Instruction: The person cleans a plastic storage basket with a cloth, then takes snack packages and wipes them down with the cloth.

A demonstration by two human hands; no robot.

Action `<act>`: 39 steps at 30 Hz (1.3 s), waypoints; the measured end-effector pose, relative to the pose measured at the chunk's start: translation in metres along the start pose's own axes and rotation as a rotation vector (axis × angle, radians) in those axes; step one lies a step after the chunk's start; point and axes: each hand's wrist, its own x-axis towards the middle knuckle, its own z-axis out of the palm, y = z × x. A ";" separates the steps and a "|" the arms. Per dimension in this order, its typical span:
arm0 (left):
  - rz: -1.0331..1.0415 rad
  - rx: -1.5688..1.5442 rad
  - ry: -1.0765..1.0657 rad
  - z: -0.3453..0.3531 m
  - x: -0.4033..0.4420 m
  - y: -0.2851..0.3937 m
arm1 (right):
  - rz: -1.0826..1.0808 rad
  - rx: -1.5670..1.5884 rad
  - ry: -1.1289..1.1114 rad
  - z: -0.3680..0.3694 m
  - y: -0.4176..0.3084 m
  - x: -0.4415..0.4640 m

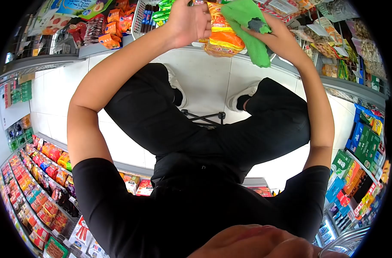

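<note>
My left hand (189, 23) is at the left edge of an orange and yellow snack bag (224, 36), its fingers bent against the packaging. The bag is upright in front of the shelf, with a clear lower end showing some of its contents. In my right hand (279, 38) is a green cloth (247, 38) with a dark grey patch, gripped between thumb and fingers. The cloth lies against the right side of the bag and hangs down below my thumb. Part of the bag is behind the cloth.
Behind my hands, a shelf holds small orange packets (112, 28), a white basket (138, 19) and bagged dry goods (327, 41). My knees are spread over a white tiled floor (200, 71), with a folding stool frame (203, 117) between them. Stocked shelves (45, 185) stand left and right.
</note>
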 end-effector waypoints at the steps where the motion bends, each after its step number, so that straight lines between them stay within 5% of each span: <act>1: 0.004 -0.035 -0.008 -0.006 0.002 -0.001 | 0.016 0.033 0.029 0.004 -0.005 0.000; 5: -0.054 -0.154 -0.304 -0.049 0.017 -0.003 | 0.120 0.191 -0.001 0.008 -0.005 0.000; 8: 0.018 0.046 -0.009 0.010 -0.004 0.001 | 0.235 0.228 -0.005 0.007 -0.006 0.002; 10: 0.004 -0.144 -0.543 -0.059 0.029 -0.010 | 0.250 0.224 -0.007 0.007 -0.004 0.003; 12: 0.001 -0.165 -0.546 -0.062 0.030 -0.010 | 0.266 0.244 0.001 0.008 -0.005 0.004; 14: 0.005 -0.007 -0.027 0.006 -0.001 0.001 | 0.285 0.291 0.028 0.010 -0.009 0.003; 26: -0.034 0.374 0.031 -0.003 0.003 -0.005 | 0.412 0.628 0.082 0.008 -0.001 0.005; 39: 0.054 0.272 0.001 0.021 -0.006 -0.015 | 0.474 0.760 0.237 -0.002 -0.005 0.004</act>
